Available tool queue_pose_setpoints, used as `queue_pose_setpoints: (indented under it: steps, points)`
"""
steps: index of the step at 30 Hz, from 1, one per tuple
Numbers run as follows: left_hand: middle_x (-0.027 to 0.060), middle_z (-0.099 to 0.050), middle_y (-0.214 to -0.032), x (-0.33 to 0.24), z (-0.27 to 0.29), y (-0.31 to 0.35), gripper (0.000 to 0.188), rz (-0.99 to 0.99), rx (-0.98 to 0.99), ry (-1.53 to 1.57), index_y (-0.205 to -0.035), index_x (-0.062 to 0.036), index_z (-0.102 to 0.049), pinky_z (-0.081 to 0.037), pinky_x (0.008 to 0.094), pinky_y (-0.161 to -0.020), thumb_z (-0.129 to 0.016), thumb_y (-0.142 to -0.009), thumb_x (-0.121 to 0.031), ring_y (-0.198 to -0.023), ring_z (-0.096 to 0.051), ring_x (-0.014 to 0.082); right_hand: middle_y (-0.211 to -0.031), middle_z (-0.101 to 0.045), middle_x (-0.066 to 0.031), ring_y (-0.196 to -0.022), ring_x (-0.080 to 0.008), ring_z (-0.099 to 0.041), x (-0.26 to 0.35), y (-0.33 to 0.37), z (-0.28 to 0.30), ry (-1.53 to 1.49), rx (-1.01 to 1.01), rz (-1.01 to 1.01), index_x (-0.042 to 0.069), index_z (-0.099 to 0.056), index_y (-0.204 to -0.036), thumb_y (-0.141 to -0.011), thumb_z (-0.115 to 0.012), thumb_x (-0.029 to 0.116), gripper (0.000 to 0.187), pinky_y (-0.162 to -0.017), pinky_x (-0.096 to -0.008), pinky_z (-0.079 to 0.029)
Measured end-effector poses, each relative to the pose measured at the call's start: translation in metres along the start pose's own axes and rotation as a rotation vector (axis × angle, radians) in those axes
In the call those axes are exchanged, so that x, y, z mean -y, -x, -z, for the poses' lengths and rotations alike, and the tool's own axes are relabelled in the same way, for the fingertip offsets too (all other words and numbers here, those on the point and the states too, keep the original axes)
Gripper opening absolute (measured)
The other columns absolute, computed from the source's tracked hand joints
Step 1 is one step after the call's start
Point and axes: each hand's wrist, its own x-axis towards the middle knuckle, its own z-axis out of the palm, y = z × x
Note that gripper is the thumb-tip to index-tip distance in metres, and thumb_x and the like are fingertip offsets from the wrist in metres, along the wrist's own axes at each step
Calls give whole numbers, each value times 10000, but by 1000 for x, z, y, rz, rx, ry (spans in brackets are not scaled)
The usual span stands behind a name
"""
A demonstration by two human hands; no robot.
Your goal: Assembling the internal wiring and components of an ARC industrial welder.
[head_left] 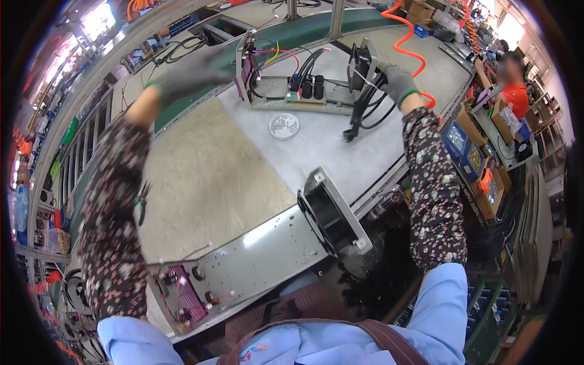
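Note:
A grey metal chassis (331, 107) stands on the far part of the worktable, with a circuit board, black capacitors (313, 89), coloured wires and a black fan (360, 66) at its right end. My right hand (399, 84), in a grey glove, is closed on a bundle of black cables (365, 104) beside that fan. Its fingertips are partly hidden. At the chassis's left end, close to the purple heatsink (238, 81), my gloved left hand (193, 75) is smeared by motion, so its fingers cannot be read.
A second chassis (255, 252) with a large fan (331, 213) lies along the near edge. A round dish of small parts (284, 126) sits on white sheeting (274, 152). Pliers (142, 202) lie at left. An orange coiled hose (409, 52) hangs at right; a person (516, 88) works beyond.

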Motion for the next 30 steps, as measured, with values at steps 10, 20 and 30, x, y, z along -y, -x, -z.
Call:
queue_pose_setpoints:
  steps: [10,20,30]
  points:
    - [85,-388,-1459,-93,8,418,788,739,-311,486,-1452,-70,-309,-343,358,-1049,-664,-749,-78,-1274,-437,243,-877,-646,-142,-773,-242,-627,65,173,-43,-823,-459,-659,-8,-576,-970,-817,-593,102,189,-692,-328,-493]
    - [-26,-587,-809,-124,-200,475,374,779,-588,871,-1004,-56,-523,-478,262,-625,-770,-726,-86,-699,-562,88,-967,-656,-218,-931,-377,-620,81,235,-35,-180,388,-197,4,-580,-1079,-716,-747,409,569,-799,-455,-493]
    - [28,-578,-623,-113,-179,468,129,639,-660,704,-798,-11,-572,-442,296,-518,-649,-712,-68,-562,-563,116,-928,-669,-177,-897,-353,-631,224,340,107,-839,279,-202,71,-596,-1129,-783,-673,362,458,-772,-439,-476]
